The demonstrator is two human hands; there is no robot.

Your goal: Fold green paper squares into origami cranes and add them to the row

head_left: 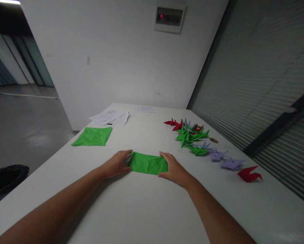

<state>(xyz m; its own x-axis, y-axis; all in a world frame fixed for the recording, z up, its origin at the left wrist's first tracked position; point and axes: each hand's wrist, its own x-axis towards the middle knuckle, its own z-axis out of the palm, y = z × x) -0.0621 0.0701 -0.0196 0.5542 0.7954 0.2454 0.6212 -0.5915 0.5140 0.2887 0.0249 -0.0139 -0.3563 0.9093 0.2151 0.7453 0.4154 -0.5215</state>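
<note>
A green sheet of origami paper (148,163), folded into a rectangle and marked with creases, lies between my hands over the middle of the white table. My left hand (118,164) grips its left end, thumb at the near corner and fingers at the far one. At the right end, my right hand (174,168) holds it the same way. Farther left, a larger creased green sheet (93,136) lies spread on the table.
Along the right side sit several folded paper cranes in green (185,136), purple (232,164) and red (249,174). Printed papers (108,117) lie at the back left of the table (141,210). A black-lined bin (8,179) stands beside the left edge.
</note>
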